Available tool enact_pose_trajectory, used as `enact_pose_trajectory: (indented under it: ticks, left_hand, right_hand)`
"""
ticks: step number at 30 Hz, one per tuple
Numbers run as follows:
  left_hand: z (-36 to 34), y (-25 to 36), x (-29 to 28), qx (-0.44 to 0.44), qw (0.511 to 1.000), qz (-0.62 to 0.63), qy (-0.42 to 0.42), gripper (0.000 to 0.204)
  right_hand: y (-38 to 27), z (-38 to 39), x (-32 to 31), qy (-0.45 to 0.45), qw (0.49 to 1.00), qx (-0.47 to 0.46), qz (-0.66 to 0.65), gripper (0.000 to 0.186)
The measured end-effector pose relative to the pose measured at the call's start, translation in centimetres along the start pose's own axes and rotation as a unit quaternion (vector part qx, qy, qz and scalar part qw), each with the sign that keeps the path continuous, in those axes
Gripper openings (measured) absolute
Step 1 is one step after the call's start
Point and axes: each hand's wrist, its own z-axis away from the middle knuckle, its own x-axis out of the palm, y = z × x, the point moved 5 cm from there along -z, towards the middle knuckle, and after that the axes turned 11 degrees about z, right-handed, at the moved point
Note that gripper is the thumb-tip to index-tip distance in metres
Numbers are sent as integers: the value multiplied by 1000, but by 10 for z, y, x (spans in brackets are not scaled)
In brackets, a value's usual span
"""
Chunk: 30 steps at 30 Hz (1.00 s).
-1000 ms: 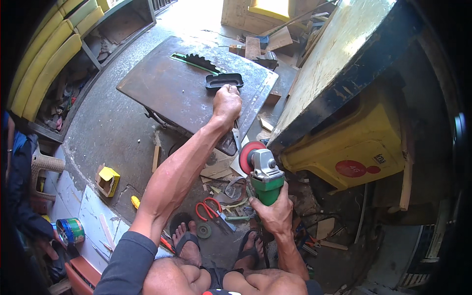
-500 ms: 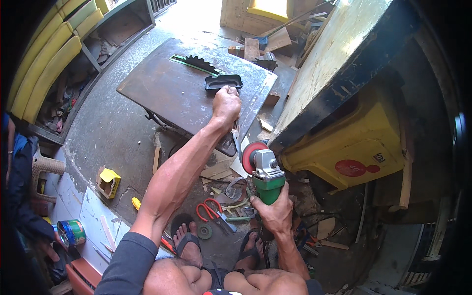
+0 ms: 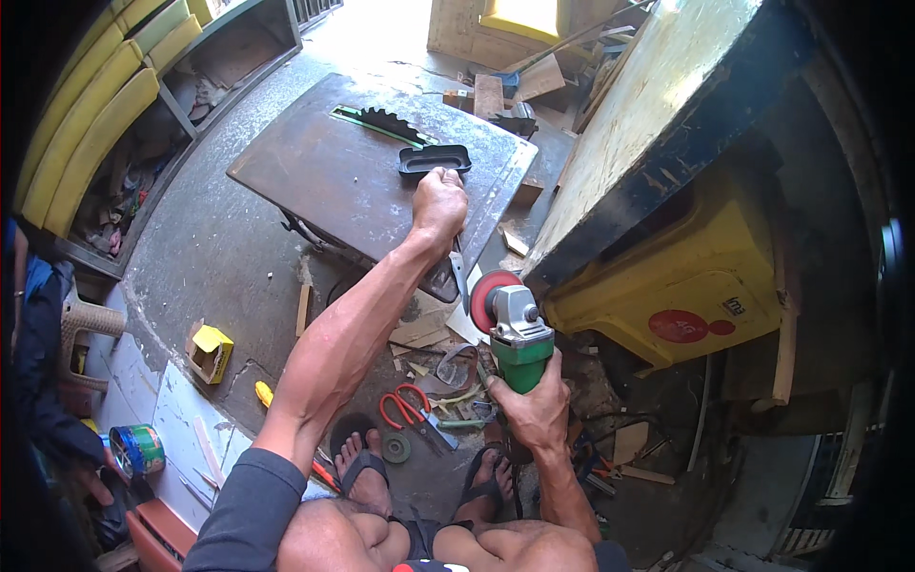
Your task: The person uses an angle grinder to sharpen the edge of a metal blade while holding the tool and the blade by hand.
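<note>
Angle grinder (image 3: 522, 360) sits right of the scene's middle, over the floor; we see the right hand (image 3: 536, 408) grasping its green body, head pointing far. Its red disc (image 3: 488, 294) is just beside a narrow metal blade (image 3: 458, 275); we can't tell if they touch. The left hand (image 3: 441, 205) is clenched, the blade sticking out on its near side; the grip itself is hidden. Just beyond that fist, a black tray (image 3: 434, 162) lies on the bench (image 3: 295, 157), a black toothed strip with a green edge (image 3: 386, 124) far-left of it. On the floor nearer us: red-handled scissors (image 3: 432, 419), a small round disc (image 3: 392, 450), wood scraps (image 3: 419, 330). Left: an open yellow box (image 3: 213, 351), then a striped can (image 3: 145, 450). Right: a yellow plastic piece (image 3: 610, 319) under a worn dark-edged panel (image 3: 629, 162).
</note>
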Motion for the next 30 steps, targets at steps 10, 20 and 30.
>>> enact_pose_trajectory:
  ticks: [10, 20, 30]
  left_hand:
    - [-4, -4, -1, 3, 1000, -14, 5, 31]
    - [5, 0, -2, 1, 1000, 7, -1, 31]
    - [3, -7, -5, 2, 1000, 16, 0, 30]
  right_hand:
    - [-9, 6, 2, -2, 1000, -25, -5, 78]
    - [-1, 1, 2, -6, 1000, -4, -5, 78]
    - [-14, 4, -1, -11, 1000, -19, 0, 77]
